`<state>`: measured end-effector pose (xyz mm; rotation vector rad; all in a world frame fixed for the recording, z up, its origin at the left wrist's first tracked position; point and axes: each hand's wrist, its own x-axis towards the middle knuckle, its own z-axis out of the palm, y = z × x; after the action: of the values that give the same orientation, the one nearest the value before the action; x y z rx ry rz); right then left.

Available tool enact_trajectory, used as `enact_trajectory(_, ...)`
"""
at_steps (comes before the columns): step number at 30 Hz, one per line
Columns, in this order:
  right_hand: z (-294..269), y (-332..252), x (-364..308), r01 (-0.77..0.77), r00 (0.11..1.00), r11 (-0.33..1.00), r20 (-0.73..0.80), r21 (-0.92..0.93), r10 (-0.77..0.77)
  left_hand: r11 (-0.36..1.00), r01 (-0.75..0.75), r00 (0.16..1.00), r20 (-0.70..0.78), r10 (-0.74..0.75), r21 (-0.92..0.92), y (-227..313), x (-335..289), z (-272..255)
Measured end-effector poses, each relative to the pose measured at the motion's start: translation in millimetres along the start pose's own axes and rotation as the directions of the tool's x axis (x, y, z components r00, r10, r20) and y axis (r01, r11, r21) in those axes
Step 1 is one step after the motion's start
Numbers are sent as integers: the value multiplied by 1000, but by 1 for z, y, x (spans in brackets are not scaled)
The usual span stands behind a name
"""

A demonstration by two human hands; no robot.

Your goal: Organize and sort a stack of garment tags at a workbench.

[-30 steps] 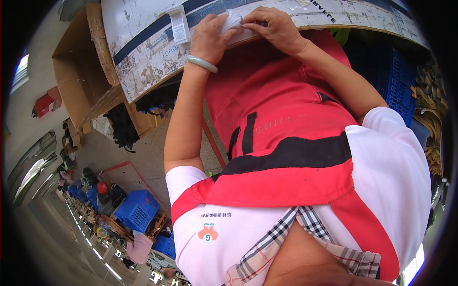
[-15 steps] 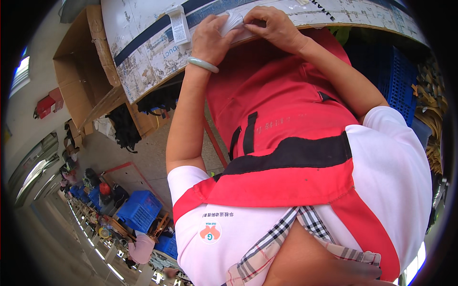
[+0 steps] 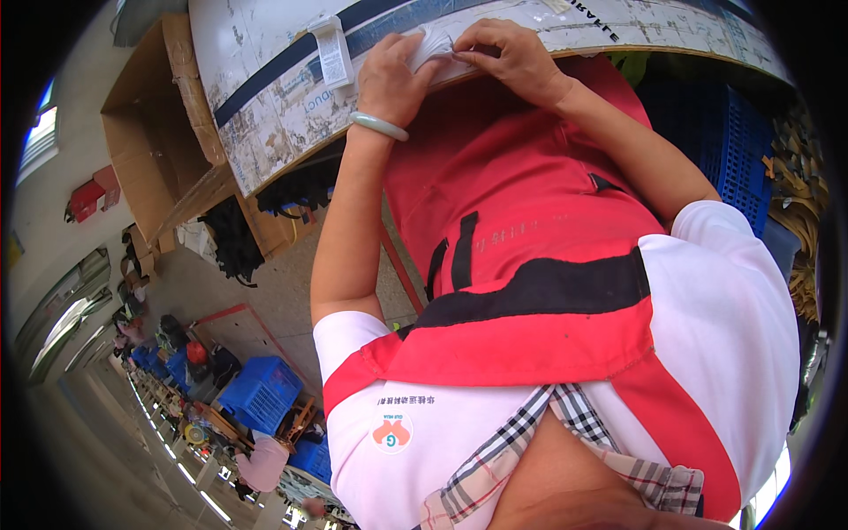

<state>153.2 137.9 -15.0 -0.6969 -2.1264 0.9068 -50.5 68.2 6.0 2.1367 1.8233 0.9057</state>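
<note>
Over the near edge of the worktable (image 3: pixel 274 132), my left hand (image 3: pixel 395 79) is closed around a small fanned stack of thin white labels (image 3: pixel 432 49). A pale green bangle (image 3: pixel 378 125) circles my left wrist. My right hand (image 3: pixel 514 60) pinches at the right side of the same stack, thumb and forefinger together at its edge; what exactly lies between those fingertips is too small to make out. Just left of my left hand, a printed white label strip (image 3: pixel 332 53) lies on the tabletop.
An open cardboard box (image 3: pixel 163 124) stands at the table's left end. Black straps (image 3: pixel 231 238) hang below it. Under the table at right is a blue plastic crate (image 3: pixel 738 150), beside tan cut pieces (image 3: pixel 795 221). Farther off at lower left are another blue crate (image 3: pixel 261 393) and a person (image 3: pixel 261 461).
The whole view has shifted slightly, so the table and hands sit a little lower. Both hands stay at the white stack, with only a small movement of the right fingers.
</note>
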Motion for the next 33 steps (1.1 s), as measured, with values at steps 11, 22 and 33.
enact_trajectory(11,5,-5,-14,204,977,956,-21,-210,-213,1000,18,1000,8,-18,1,0,-1,1)
enact_trajectory(22,2,-12,-14,-58,997,998,-50,28,59,1000,10,1000,3,-10,-13,3,-1,0)
enact_trajectory(33,-11,-13,55,132,893,991,437,-37,-102,1000,19,1000,-13,-19,18,5,-1,0)
